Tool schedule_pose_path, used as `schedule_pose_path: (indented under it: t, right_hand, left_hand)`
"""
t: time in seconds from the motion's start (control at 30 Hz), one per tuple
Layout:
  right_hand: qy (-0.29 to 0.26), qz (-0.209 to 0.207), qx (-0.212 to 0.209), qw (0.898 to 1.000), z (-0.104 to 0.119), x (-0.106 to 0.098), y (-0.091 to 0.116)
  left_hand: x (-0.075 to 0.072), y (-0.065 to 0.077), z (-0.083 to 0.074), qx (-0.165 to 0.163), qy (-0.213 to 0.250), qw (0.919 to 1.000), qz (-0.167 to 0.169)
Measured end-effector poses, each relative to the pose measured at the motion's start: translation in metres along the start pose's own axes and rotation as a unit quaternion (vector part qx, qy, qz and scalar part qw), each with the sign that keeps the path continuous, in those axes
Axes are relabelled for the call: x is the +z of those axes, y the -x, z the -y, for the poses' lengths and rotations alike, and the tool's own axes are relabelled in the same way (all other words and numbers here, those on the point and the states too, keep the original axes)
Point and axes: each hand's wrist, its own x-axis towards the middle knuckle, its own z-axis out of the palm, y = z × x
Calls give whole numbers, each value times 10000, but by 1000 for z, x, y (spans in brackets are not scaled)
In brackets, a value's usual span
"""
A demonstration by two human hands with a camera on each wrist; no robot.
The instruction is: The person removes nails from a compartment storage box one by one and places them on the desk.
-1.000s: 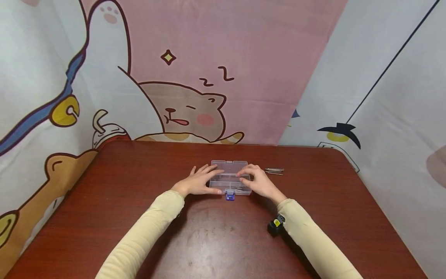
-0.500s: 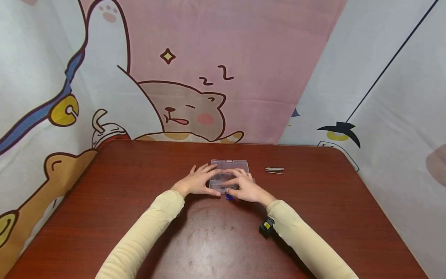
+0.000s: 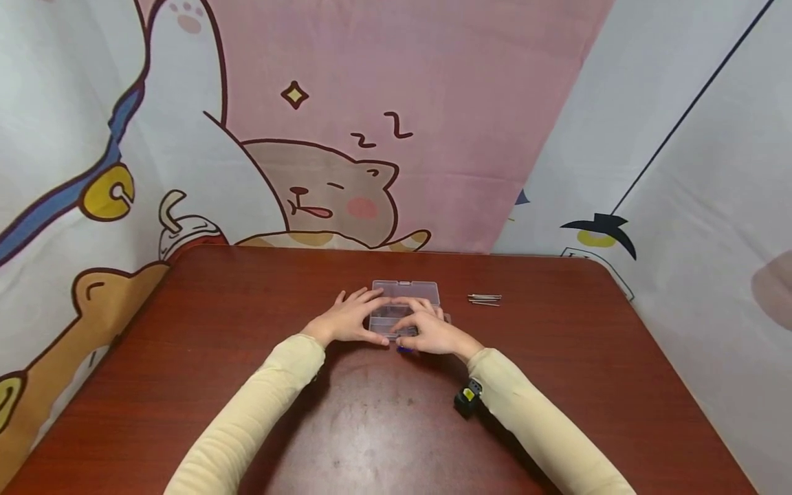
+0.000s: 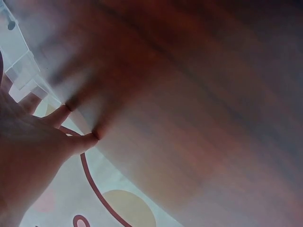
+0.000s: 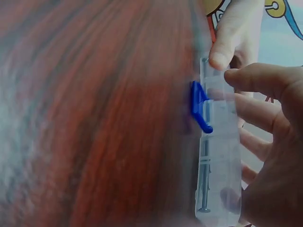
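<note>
A clear plastic compartment box lies on the table with its lid open at the back. A blue latch hangs at the front. In the right wrist view, a nail shows through the front wall. My left hand rests along the box's left side, fingers spread and fairly straight, thumb touching the front left corner. My right hand reaches over the front right of the box with bent fingers. Its fingertips lie over or inside the front compartments; whether they pinch anything is hidden.
Several nails lie in a loose bunch on the brown wooden table, to the right of the box. A cartoon-printed cloth hangs behind the table. A black wrist camera sits by the right sleeve.
My right hand has moved left from the box's right side to over its front compartments, now partly covering the blue latch. The left hand stays in place against the box.
</note>
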Motion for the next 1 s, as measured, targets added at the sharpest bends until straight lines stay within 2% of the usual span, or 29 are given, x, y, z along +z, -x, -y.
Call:
schedule_pose_path:
  t: [0.13, 0.3, 0.43, 0.73, 1.0]
  right_hand:
    - [-173, 125, 151, 9997, 3, -1, -2]
    - [-222, 90, 382, 9990, 7, -1, -6]
    - [-73, 28, 467, 9989, 11, 3, -9]
    - [337, -160, 264, 9990, 12, 10, -6]
    - [203, -273, -47, 9994, 11, 10, -1]
  left_hand:
    - [-2, 0, 1, -53, -77, 10000, -2]
    - [-2, -1, 0, -89, -222, 9997, -43]
    - [-1, -2, 0, -116, -268, 9996, -22]
    - [1, -5, 1, -161, -289, 9995, -3]
    - [1, -3, 0, -96, -152, 9998, 36]
